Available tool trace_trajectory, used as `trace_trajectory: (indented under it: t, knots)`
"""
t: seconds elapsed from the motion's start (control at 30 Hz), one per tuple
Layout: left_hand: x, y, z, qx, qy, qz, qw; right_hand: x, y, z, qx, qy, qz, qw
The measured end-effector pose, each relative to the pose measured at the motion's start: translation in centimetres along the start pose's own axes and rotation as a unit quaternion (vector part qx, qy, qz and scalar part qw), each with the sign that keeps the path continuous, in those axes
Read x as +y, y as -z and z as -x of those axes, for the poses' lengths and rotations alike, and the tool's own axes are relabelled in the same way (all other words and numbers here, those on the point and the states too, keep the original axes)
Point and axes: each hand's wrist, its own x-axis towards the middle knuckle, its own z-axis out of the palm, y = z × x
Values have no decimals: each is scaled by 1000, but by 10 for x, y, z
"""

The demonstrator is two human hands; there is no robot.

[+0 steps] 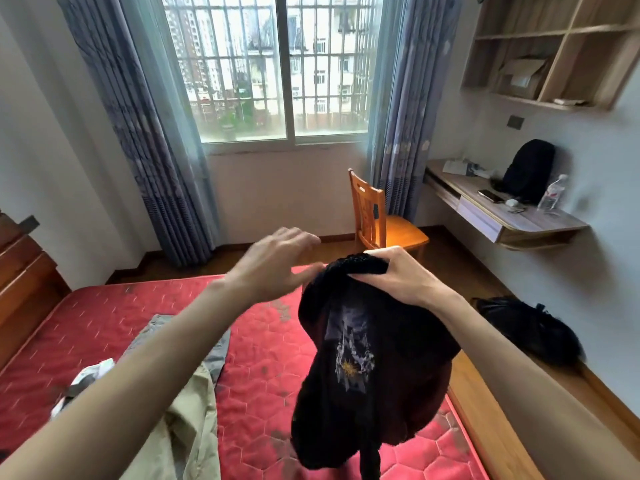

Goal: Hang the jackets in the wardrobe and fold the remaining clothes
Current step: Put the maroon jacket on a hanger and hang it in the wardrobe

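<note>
Red quilted mattress (104,317) fills the lower part of the room, and above its right side a black garment (367,375) with a pale printed design is held up, hanging down loosely. Its bunched top edge is gripped by the right hand (391,275), fingers curled round the cloth, while the left hand (273,265) is kept just beside it with fingers spread and nothing held. An olive jacket (187,427) is spread on the mattress below the left forearm, and a wooden chair (381,223) is set under the barred window (277,64).

no legible txt, bottle label unreadable
</note>
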Motion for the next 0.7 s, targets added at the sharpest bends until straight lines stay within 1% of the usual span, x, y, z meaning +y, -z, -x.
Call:
trace_trajectory:
  t: [0.07, 0.13, 0.23, 0.3, 0.4, 0.43, 0.5, 0.57, 0.63, 0.7]
  knots:
    - [23, -21, -3, -51, -23, 32, 998, 0, -2, 2, 10, 1, 8, 1000]
    - [34, -40, -3, -77, -23, 62, 995, 0, 1, 6, 13, 1, 28, 1000]
    - [39, -62, -2, -89, 10, 152, 984, -1, 10, 14, 16, -2, 50, 999]
    - [41, -73, -1, -92, 35, 166, 981, 0, 18, 21, 22, -8, 54, 998]
    - [41, -84, 2, -84, 67, 132, 985, 5, 29, 28, 18, -20, 93, 995]
    - [39, -85, 3, -73, 76, 120, 987, 9, 33, 30, 15, -27, 134, 990]
    - [36, -83, 3, -45, 82, 92, 991, 15, 41, 35, 8, -50, 253, 966]
    - [36, -77, 0, -11, 62, 48, 997, 22, 45, 42, 3, -81, 337, 938]
    - [43, -72, -4, 35, 23, -3, 999, 30, 45, 50, 1, -114, 362, 925]
    - [55, -67, -10, 75, -17, -56, 995, 40, 43, 60, 9, -152, 362, 920]
